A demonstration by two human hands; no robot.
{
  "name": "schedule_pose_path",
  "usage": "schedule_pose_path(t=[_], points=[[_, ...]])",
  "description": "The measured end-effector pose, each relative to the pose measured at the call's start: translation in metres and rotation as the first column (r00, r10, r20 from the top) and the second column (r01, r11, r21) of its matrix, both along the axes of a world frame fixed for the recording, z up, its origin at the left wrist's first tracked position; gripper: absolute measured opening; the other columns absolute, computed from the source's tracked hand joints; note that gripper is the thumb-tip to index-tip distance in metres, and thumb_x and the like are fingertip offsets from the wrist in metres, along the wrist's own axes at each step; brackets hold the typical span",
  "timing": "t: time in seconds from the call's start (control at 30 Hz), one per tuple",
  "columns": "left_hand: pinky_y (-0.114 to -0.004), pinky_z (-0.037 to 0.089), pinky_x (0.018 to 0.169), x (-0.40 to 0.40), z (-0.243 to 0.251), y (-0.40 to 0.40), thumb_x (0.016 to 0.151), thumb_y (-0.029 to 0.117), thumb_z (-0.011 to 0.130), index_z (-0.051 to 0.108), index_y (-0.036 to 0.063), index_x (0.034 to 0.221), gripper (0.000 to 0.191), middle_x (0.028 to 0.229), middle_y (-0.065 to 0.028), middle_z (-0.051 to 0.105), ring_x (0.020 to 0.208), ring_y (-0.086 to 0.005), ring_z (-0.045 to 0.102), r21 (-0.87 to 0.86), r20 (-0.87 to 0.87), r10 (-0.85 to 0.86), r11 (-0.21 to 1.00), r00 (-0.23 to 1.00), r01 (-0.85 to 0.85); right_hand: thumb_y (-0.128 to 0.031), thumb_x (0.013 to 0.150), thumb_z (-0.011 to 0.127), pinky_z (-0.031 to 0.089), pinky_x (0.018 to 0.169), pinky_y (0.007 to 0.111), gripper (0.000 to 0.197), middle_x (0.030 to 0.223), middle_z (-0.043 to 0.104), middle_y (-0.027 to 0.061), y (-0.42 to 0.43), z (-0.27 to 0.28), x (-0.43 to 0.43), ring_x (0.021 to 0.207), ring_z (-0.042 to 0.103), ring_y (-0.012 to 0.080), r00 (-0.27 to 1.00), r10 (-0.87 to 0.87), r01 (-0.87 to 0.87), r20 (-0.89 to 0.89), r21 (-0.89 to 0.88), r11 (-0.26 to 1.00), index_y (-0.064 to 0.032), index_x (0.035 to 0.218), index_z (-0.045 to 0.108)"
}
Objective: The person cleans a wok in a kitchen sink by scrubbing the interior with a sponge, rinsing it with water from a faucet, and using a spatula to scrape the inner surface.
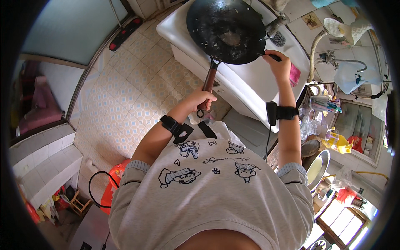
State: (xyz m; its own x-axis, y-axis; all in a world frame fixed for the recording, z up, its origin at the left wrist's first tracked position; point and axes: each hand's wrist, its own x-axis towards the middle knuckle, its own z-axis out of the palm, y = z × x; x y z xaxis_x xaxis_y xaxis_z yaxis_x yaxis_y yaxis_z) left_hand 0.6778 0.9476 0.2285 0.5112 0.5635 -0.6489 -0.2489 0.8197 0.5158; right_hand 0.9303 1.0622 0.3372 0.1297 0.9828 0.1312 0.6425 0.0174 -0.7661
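A large black wok (231, 37) with a little liquid or a pale patch on its inner surface is over the white sink (193, 40) at the top. My left hand (204, 98) is closed round its brown wooden handle (210, 78). At the wok's right rim, my right hand (279, 62) grips a small black handle (273, 56) with the fingertips; whether it belongs to the wok or to a separate tool, I cannot tell. A grey scouring pad (277, 39) lies beyond the right hand, and a pink cloth (294, 75) lies just right of it.
A metal tap (275, 26) stands by the wok's right side. Farther right are a curved faucet (353, 61), clear cups (312, 117), a yellow bottle (339, 142) and a pan (318, 168). A red plastic stool or tub (114, 178) is at left, and a mop head (125, 34) rests on the tiled floor.
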Motion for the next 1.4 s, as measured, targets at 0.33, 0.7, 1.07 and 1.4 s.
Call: schedule_pose_path(t=[0.33, 0.7, 1.07, 1.4], points=[[-0.032, 0.039, 0.033, -0.013, -0.003, -0.005, 0.067, -0.001, 0.058, 0.040, 0.0017, 0.097, 0.035, 0.056, -0.0063, 0.047, 0.038, -0.0160, 0.048, 0.227, -0.373, -0.007, 0.969, 0.928, 0.098, -0.008, 0.064, 0.069, 0.043, 0.062, 0.019, 0.018, 0.073, 0.063, 0.0035, -0.031, 0.012, 0.073, 0.066, 0.055, 0.0085, 0.999, 0.015, -0.021, -0.040, -0.153, 0.988, -0.0027, 0.082, 0.067], [-0.030, 0.039, 0.034, 0.006, 0.001, -0.014, 0.068, 0.002, 0.050, 0.042, 0.0002, 0.095, 0.029, 0.058, -0.0083, 0.049, 0.040, -0.0165, 0.051, 0.461, -0.635, 0.126, 0.854, 0.762, 0.243, 0.005, 0.067, 0.063, 0.045, 0.078, 0.025, 0.011, 0.088, 0.065, 0.0105, -0.087, -0.045, 0.099, 0.085, 0.060, 0.0152, 0.990, -0.044, 0.065, -0.134, 0.157, 0.985, 0.0008, 0.077, 0.063], [-0.044, 0.046, 0.056, 0.028, -0.032, -0.027, 0.068, 0.013, 0.060, 0.045, 0.0031, 0.098, 0.035, 0.072, -0.0209, 0.059, 0.067, -0.0391, 0.058, 0.580, -0.811, 0.406, 0.655, 0.421, 0.485, 0.010, 0.067, 0.061, 0.046, 0.079, 0.029, 0.012, 0.091, 0.064, 0.0101, -0.111, -0.052, 0.092, 0.096, 0.060, 0.0237, 1.000, -0.004, 0.003, 0.003, 0.301, 0.954, -0.0008, 0.072, 0.061], [-0.046, 0.046, 0.056, 0.036, -0.051, -0.036, 0.072, 0.014, 0.059, 0.041, 0.0054, 0.103, 0.037, 0.073, -0.0207, 0.059, 0.068, -0.0394, 0.058, 0.582, -0.808, 0.417, 0.675, 0.416, 0.453, 0.009, 0.065, 0.061, 0.049, 0.076, 0.033, 0.014, 0.091, 0.063, 0.0071, -0.121, -0.036, 0.092, 0.103, 0.056, 0.0273, 0.932, 0.097, -0.211, 0.349, 0.306, 0.928, -0.0047, 0.070, 0.059]])
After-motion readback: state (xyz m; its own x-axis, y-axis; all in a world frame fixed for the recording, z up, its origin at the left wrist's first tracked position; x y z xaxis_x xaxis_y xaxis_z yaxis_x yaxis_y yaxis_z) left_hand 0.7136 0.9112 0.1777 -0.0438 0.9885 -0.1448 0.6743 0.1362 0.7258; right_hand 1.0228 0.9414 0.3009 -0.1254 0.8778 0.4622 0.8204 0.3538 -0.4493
